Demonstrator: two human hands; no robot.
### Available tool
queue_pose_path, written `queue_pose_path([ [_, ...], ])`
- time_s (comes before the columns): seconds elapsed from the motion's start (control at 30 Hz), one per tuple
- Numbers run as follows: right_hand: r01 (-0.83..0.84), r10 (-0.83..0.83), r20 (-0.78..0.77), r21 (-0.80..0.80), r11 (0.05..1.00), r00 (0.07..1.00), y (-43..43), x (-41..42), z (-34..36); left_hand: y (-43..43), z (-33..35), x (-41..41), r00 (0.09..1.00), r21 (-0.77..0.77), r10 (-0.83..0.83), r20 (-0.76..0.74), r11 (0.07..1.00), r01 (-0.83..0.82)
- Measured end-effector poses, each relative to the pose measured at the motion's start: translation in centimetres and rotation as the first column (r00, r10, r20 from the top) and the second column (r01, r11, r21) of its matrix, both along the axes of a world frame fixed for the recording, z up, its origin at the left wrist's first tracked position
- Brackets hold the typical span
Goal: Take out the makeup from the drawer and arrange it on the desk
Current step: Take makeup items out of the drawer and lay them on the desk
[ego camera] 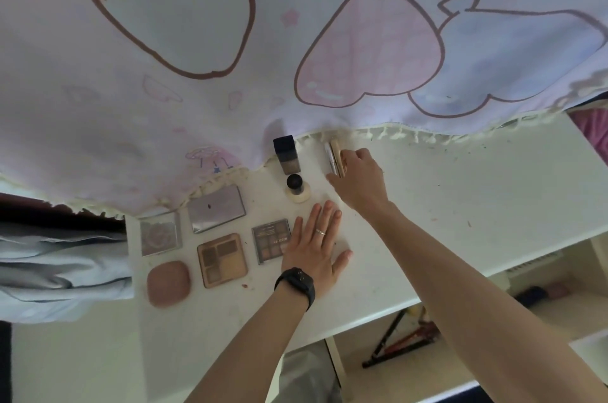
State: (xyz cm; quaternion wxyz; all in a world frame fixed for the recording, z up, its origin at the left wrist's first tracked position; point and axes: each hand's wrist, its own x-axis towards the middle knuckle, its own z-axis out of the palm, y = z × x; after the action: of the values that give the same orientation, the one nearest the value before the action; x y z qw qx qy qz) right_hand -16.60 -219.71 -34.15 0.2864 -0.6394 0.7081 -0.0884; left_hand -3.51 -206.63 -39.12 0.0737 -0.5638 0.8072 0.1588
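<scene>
The makeup is laid out on the left part of the white desk (460,205). A square silver compact (160,233), a larger silver compact (217,208), a tan eyeshadow palette (222,259), a dark palette (271,239) and a rounded pink case (168,282) are set in two loose rows. Behind them a foundation bottle (287,155) with a black cap is stood upright, with a small round bottle (297,190) just in front of it.

A few slim tubes (334,159), white and gold, are gripped between thumb and curled fingers of the right hand (358,178), low over the desk near its back edge. The left hand (312,248) is laid flat on the desk with straight fingers, holding nothing; its outer edge is overlapped with the dark palette.

The back of the desk is draped by a printed curtain (197,40), whose fringe is touched by the foundation bottle and the compacts. A pale blue cloth (49,271) is bunched at the left edge. Bare desk is left to the right of the hands, up to the right edge, below which an open compartment (559,287) is seen.
</scene>
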Motion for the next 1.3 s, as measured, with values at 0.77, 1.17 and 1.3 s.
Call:
queue_pose_path([
  [0.77,0.328,-0.281,0.332,-0.093,0.940,0.900,14.8,-6.1,2.3,-0.1,2.1,-0.9,0.997,0.049,0.003,0.077,0.999,-0.007],
  [1.17,0.257,-0.236,-0.250,0.054,0.965,0.939,36.8,-17.0,-4.3,13.7,3.2,-10.3,0.951,0.305,-0.017,-0.309,0.945,0.116],
  [1.3,0.137,-0.063,-0.374,0.173,0.975,0.925,35.0,-18.3,-5.3,16.0,-0.9,-12.8,0.985,0.574,0.163,-0.059,0.812,-0.100],
])
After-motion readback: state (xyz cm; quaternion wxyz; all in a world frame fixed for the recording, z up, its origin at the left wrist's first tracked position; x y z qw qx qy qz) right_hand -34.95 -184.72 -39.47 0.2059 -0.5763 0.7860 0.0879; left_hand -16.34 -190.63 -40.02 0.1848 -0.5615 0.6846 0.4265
